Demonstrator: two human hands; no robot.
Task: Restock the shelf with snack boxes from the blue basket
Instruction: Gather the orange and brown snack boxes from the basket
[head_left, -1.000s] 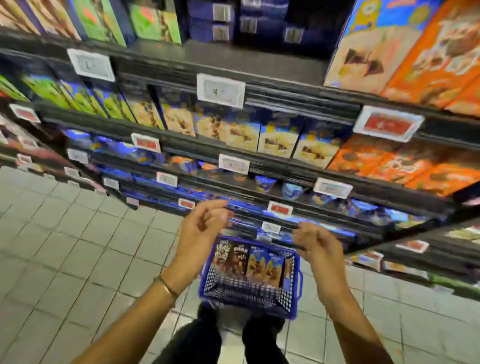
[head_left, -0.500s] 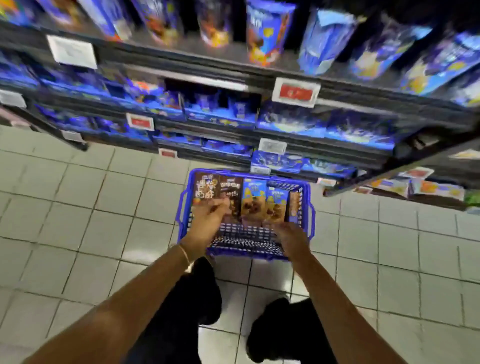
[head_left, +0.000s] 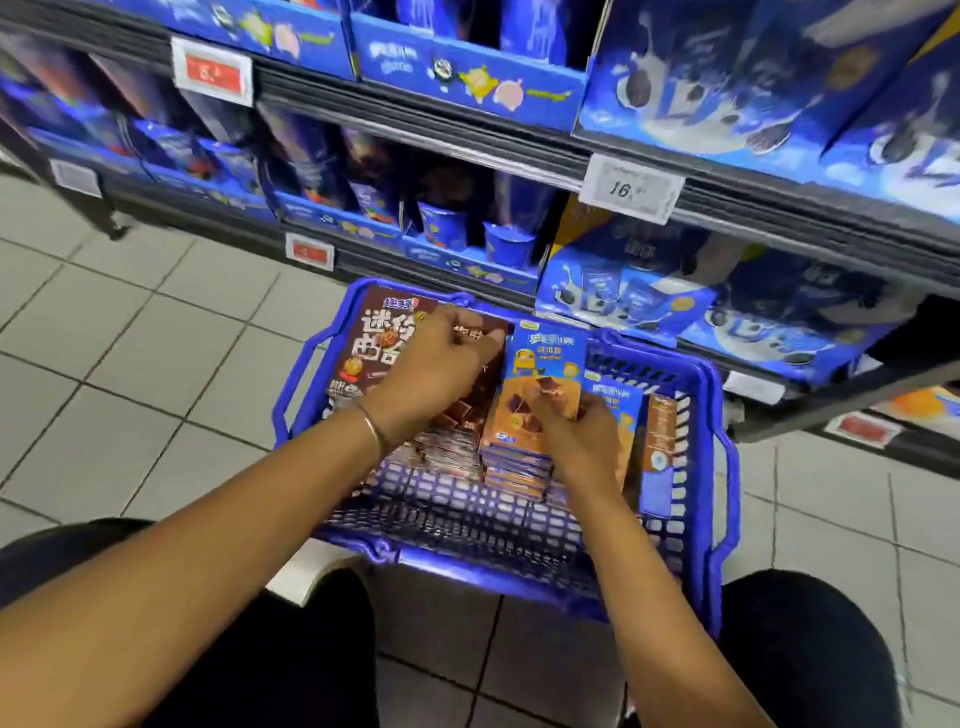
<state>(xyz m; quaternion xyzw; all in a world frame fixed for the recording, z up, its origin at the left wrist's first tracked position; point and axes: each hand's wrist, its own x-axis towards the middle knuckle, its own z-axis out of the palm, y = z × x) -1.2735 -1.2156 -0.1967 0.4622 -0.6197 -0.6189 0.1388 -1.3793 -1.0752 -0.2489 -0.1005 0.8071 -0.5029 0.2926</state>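
Observation:
A blue basket (head_left: 493, 569) stands on the tiled floor in front of the lower shelves (head_left: 467, 150). Upright snack boxes fill its far half: brown chocolate boxes (head_left: 371, 338) on the left, orange-and-blue boxes (head_left: 548, 358) in the middle, a slim brown box (head_left: 661, 431) at the right. My left hand (head_left: 441, 364) reaches in with fingers curled over the top edge of a brown box. My right hand (head_left: 576, 434) pinches the front orange-and-blue box near its middle. The near half of the basket holds no boxes.
Blue cookie packs and cups (head_left: 506, 244) crowd the shelves right behind the basket. Price tags (head_left: 628, 189) stick out from the shelf edges. My black-clad legs (head_left: 800, 649) flank the basket's near side. Grey floor tiles (head_left: 130, 364) lie to the left.
The view has dropped from the upper shelves down to the basket, which is much closer now. Both hands went down into it and took hold of boxes.

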